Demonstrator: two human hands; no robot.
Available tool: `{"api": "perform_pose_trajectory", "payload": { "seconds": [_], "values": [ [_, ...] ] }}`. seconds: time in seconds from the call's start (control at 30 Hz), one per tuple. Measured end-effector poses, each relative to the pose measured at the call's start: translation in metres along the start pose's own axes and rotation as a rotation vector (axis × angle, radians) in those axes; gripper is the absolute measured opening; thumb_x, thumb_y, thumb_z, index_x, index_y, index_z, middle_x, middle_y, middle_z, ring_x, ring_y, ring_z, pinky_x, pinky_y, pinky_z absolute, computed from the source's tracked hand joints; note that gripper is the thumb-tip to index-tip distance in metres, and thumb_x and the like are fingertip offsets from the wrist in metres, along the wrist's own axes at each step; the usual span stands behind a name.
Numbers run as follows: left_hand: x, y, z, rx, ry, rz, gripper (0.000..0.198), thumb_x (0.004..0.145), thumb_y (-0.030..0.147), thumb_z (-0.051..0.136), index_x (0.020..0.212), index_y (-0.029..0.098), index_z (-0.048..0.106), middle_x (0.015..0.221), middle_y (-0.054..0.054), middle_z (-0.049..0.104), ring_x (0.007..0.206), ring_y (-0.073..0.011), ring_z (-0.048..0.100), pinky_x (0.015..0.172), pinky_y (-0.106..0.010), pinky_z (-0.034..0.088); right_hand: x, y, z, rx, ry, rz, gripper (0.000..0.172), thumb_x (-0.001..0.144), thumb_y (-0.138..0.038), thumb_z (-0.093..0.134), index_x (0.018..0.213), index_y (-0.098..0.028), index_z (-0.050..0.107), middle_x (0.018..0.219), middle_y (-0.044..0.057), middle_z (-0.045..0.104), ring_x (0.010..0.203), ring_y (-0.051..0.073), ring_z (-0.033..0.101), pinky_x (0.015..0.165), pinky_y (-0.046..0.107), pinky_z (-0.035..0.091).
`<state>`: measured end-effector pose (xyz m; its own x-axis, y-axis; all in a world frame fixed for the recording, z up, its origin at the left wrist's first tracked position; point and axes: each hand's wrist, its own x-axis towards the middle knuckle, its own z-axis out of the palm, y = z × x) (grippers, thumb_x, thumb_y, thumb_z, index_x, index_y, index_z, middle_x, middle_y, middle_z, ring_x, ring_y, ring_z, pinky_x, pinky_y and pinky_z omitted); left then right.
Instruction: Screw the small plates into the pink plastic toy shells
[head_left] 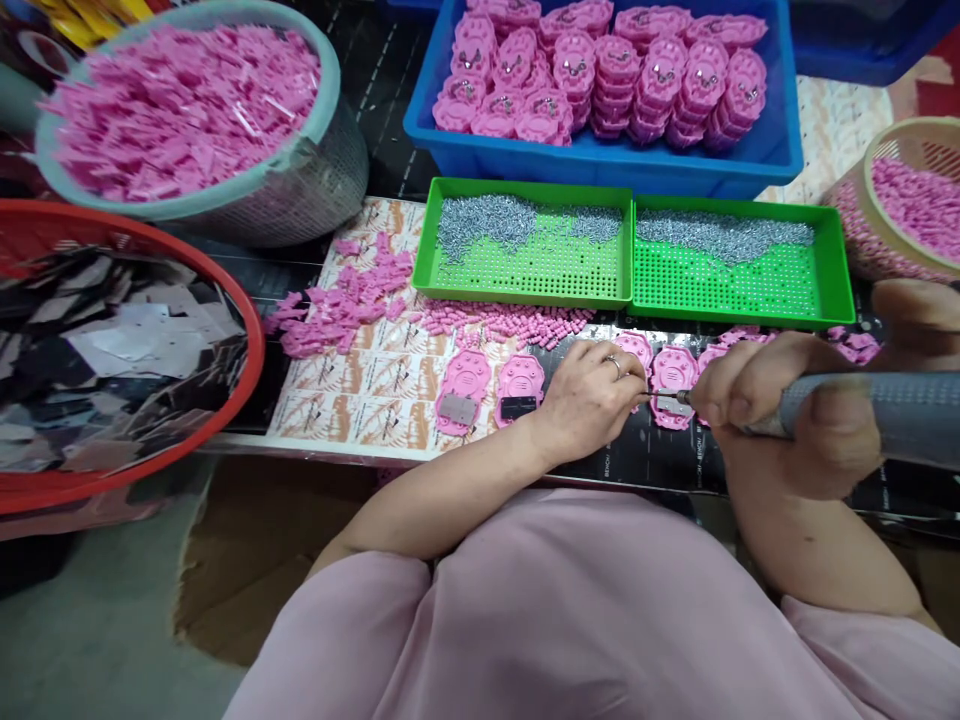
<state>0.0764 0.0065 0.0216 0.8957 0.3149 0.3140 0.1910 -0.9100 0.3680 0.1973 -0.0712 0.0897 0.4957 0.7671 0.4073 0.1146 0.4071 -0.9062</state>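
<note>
My right hand [795, 410] is wrapped round a grey electric screwdriver [892, 415], its tip on a pink plastic shell [670, 385] lying on the table. My left hand [589, 395], a ring on one finger, has its fingers pinched together right at the screwdriver tip, beside that shell; what they pinch is too small to make out. Two more pink shells [491, 388] with small metal and black parts lie to the left of my left hand, and others continue the row to the right.
Two green trays [525, 285] of small screws sit behind the row. A blue bin [600, 155] holds stacked pink shells. A grey basket [322, 170] of pink pieces, a red basket [251, 330] of dark sheets and a tan basket [870, 170] flank them. Loose pink bits [337, 305] litter the table.
</note>
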Motion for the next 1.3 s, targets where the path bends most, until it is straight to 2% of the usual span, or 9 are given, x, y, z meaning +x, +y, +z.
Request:
{"api": "perform_pose_trajectory", "payload": {
  "seconds": [0.13,0.3,0.37,0.47,0.67,0.8,0.93,1.2,1.3],
  "values": [
    [-0.002,-0.004,-0.001,0.027,-0.036,-0.038,0.025,0.092,0.031,0.058,0.113,0.017,0.063,0.114,-0.007,0.067,0.110,-0.0196,0.056,0.096,-0.037,0.038,0.004,0.010,-0.003,0.042,0.038,-0.143,0.012,0.078,-0.036,0.068,0.071,-0.029,0.061,0.046,-0.007,0.045,0.033,0.012,0.041,0.030,0.030,0.034],
    [-0.002,-0.007,0.002,0.087,-0.092,-0.031,0.025,0.091,0.033,0.060,0.108,0.015,0.065,0.108,-0.006,0.068,0.105,-0.0215,0.058,0.094,-0.037,0.039,0.009,0.021,-0.012,0.087,0.140,-0.165,0.016,0.080,-0.033,0.066,0.067,-0.026,0.058,0.047,-0.006,0.044,0.034,0.013,0.042,0.031,0.028,0.034],
    [-0.002,-0.006,0.003,0.111,-0.113,-0.022,0.023,0.092,0.032,0.058,0.106,0.015,0.066,0.104,-0.005,0.069,0.103,-0.0219,0.058,0.093,-0.037,0.039,0.009,0.023,-0.013,0.075,0.139,-0.182,0.005,0.080,-0.031,0.066,0.084,-0.030,0.063,0.048,-0.007,0.045,0.034,0.012,0.042,0.032,0.027,0.036],
    [0.000,-0.004,0.003,0.136,-0.132,0.004,0.022,0.093,0.030,0.056,0.104,0.015,0.066,0.101,-0.005,0.069,0.102,-0.0220,0.058,0.093,-0.037,0.039,0.008,0.024,-0.011,0.060,0.133,-0.194,0.033,0.082,-0.029,0.065,0.113,-0.037,0.058,0.049,-0.009,0.046,0.034,0.011,0.040,0.033,0.027,0.037],
    [0.000,-0.003,0.002,0.175,-0.134,0.027,0.021,0.093,0.029,0.056,0.104,0.013,0.065,0.098,-0.006,0.069,0.100,-0.0226,0.058,0.092,-0.038,0.040,0.009,0.026,-0.006,0.019,0.135,-0.221,0.024,0.084,-0.026,0.062,0.107,-0.033,0.062,0.049,-0.008,0.043,0.032,0.010,0.036,0.030,0.028,0.035],
    [0.000,-0.002,0.004,0.182,-0.112,0.034,0.021,0.093,0.026,0.054,0.104,0.012,0.065,0.096,-0.007,0.069,0.099,-0.0224,0.058,0.093,-0.036,0.041,0.007,0.029,-0.007,0.042,0.111,-0.218,0.029,0.085,-0.023,0.060,0.112,-0.034,0.060,0.050,-0.008,0.044,0.033,0.011,0.039,0.032,0.028,0.036],
    [0.000,-0.002,0.006,0.182,-0.102,0.039,0.018,0.093,0.023,0.053,0.102,0.012,0.065,0.094,-0.008,0.069,0.098,-0.0220,0.058,0.092,-0.036,0.042,0.006,0.030,-0.007,0.065,0.124,-0.228,0.028,0.085,-0.023,0.060,0.112,-0.030,0.061,0.051,-0.006,0.046,0.035,0.011,0.040,0.033,0.029,0.036],
    [-0.001,-0.001,0.007,0.191,-0.084,0.038,0.016,0.091,0.020,0.055,0.097,0.012,0.066,0.091,-0.007,0.068,0.096,-0.0224,0.058,0.090,-0.036,0.044,0.008,0.030,-0.006,0.063,0.096,-0.199,0.023,0.086,-0.026,0.062,0.106,-0.036,0.057,0.051,-0.008,0.045,0.034,0.011,0.039,0.032,0.026,0.035],
    [0.000,0.001,0.008,0.196,-0.079,0.017,0.015,0.090,0.020,0.055,0.095,0.012,0.067,0.089,-0.008,0.068,0.097,-0.0232,0.058,0.089,-0.036,0.044,0.009,0.035,-0.008,0.037,0.074,-0.132,0.019,0.086,-0.028,0.063,0.102,-0.035,0.057,0.051,-0.008,0.044,0.035,0.012,0.041,0.032,0.027,0.035]
  ]
}}
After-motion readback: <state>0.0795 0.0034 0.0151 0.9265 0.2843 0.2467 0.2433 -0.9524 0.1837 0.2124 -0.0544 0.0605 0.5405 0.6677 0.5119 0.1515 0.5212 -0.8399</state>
